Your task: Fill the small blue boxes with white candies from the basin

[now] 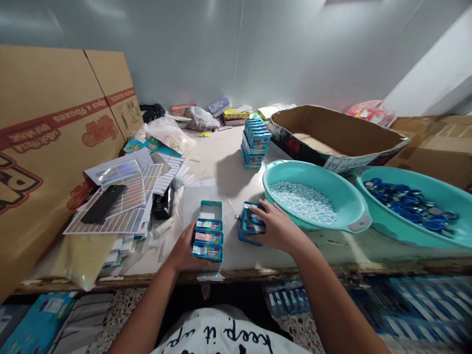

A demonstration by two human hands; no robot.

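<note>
A small blue display box (211, 210) stands on the table before me, its far end open and white inside. In its near part sit several blue candy tins (208, 238) marked "Caramelo Macizo". My left hand (184, 250) is closed around the left and near side of this box. To its right, my right hand (276, 225) curls over a short row of blue tins (252, 216), fingers on top and at their right side. The thumb and the tins' right ends are partly hidden. Farther back rises a stack of filled blue display boxes (254, 145).
A turquoise tub of pale candies (306, 201) stands right, beside another tub with blue and silver lids (413, 204). Behind them lies a cut-down cardboard box (332, 132). At left are label sheets (147, 191), a black phone (103, 204) and a large carton (55, 132).
</note>
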